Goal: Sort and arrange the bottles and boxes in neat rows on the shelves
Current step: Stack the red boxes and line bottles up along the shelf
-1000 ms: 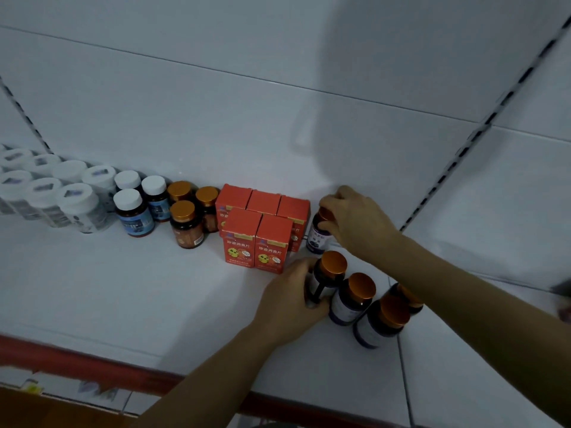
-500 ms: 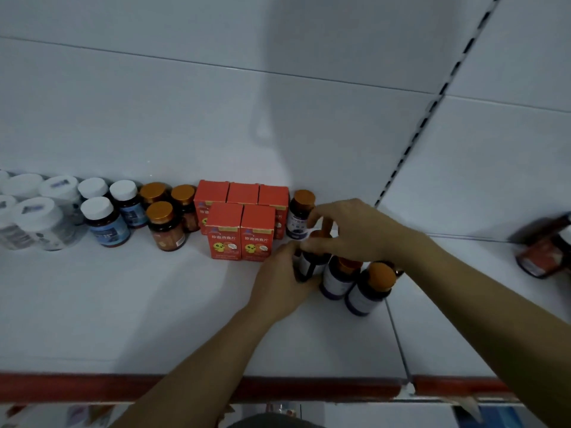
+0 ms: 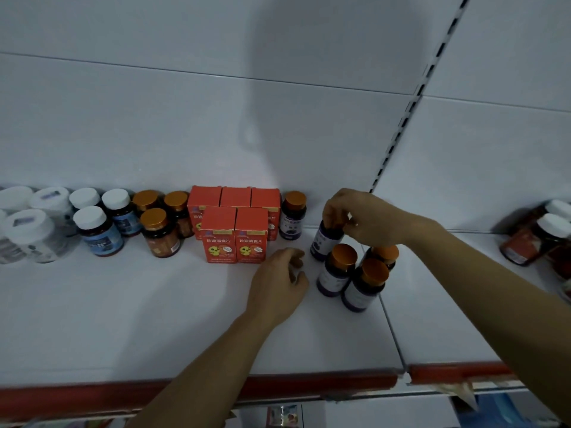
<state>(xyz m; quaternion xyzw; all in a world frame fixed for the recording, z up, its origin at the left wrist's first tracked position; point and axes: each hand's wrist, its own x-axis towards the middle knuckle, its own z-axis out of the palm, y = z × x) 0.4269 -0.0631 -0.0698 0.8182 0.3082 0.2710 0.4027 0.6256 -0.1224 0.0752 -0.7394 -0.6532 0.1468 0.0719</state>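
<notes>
Left hand (image 3: 278,282) is now seen empty, fingers loosely curled, low over the shelf (image 3: 123,319) just in front and to the right of the red boxes (image 3: 217,234). The bottle it gripped half a second ago has been let go. What appears to be that same purple-labelled bottle (image 3: 323,242) has been taken over by the right hand (image 3: 361,217), and its cap is pinched from above a little right of the boxes. From this handover it is judged that the bottle is being carried to the back row.

Far left of the boxes, white-capped jars (image 3: 37,233) are ranged. Blue-labelled bottles (image 3: 95,230) come next, then gold-capped amber bottles (image 3: 159,233) close against the boxes' left side. The boxes are set three behind and two in front. Just right of their back row one orange-capped bottle (image 3: 293,216) has been stood upright, so that row is begun. Right of the boxes and further forward, three loose bottles (image 3: 338,270) are bunched together, not yet lined up. Well to the right, dark red bottles (image 3: 531,239) are seen; whether they stand or lean cannot be told.

Every bottle is capped and every box shut, so no contents are shown.
</notes>
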